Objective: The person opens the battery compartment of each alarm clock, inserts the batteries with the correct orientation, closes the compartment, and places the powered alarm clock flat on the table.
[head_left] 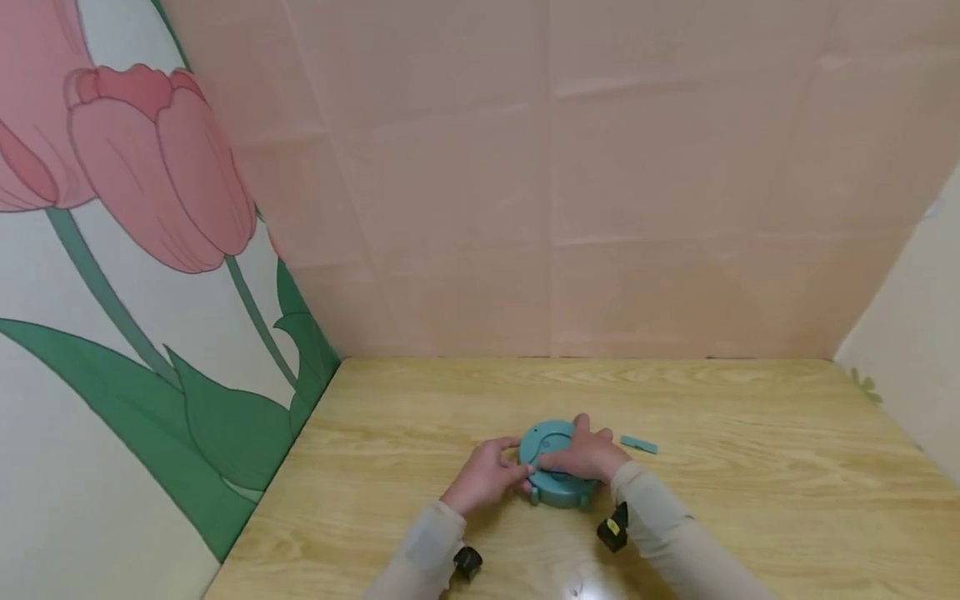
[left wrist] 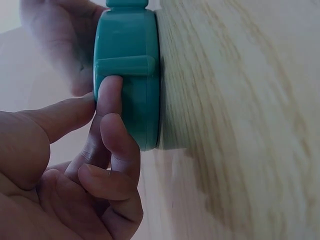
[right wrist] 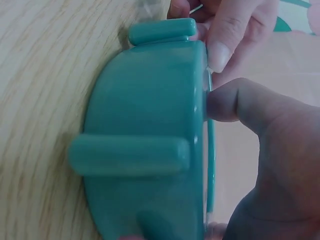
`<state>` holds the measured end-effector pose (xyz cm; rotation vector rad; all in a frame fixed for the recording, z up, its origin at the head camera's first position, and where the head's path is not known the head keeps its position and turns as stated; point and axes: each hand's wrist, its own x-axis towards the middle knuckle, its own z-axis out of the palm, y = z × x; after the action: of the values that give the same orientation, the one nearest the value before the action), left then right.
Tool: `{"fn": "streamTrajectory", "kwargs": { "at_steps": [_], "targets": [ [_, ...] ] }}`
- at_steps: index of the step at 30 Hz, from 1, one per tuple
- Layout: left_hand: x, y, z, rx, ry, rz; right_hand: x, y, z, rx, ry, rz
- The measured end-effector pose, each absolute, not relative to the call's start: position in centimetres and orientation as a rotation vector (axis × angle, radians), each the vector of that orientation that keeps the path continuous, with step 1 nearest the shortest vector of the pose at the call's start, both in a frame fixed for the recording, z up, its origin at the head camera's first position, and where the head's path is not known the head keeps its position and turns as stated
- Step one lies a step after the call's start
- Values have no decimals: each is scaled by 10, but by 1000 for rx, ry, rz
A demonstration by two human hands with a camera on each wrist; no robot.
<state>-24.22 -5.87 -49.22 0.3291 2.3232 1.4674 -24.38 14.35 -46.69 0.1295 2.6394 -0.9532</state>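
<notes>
A round teal alarm clock (head_left: 561, 495) lies flat on the wooden table, its back facing up and its stubby feet toward me. My left hand (head_left: 486, 477) holds its left rim, thumb on top and a finger against the side under one foot (left wrist: 127, 66). Over the right half, my right hand (head_left: 588, 454) grips the clock, with its thumb (right wrist: 227, 102) bent down onto the back. A small dark blue patch shows beneath that hand; what it is, I cannot tell. The slim teal strip (head_left: 639, 444), resembling a battery cover, rests right of the clock.
The wooden table (head_left: 405, 392) runs back to a pinkish-brown covered wall (head_left: 450, 208). At the left stands a wall painted with tulips (head_left: 165, 167), and at the right a white wall (head_left: 915, 333). Black wrist cameras (head_left: 613, 529) sit under both forearms.
</notes>
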Motion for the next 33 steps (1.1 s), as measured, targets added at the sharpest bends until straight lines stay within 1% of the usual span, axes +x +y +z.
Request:
{"fn": "streamTrajectory", "kwargs": {
  "at_steps": [14, 22, 27, 30, 33],
  "targets": [
    [-236, -57, -492, 277, 2299, 1451, -238, 160, -488, 65, 2661, -1013],
    [-238, -61, -493, 296, 2292, 1492, -240, 163, -483, -31, 2692, -1027],
    [-240, -60, -491, 287, 2282, 1519, -240, 180, -477, -88, 2604, -1142],
    [-240, -59, -490, 282, 2284, 1521, -242, 198, -472, -57, 2553, -1243],
    [-241, -59, -491, 279, 2287, 1531, -246, 215, -470, -63, 2652, -1240]
  ]
}}
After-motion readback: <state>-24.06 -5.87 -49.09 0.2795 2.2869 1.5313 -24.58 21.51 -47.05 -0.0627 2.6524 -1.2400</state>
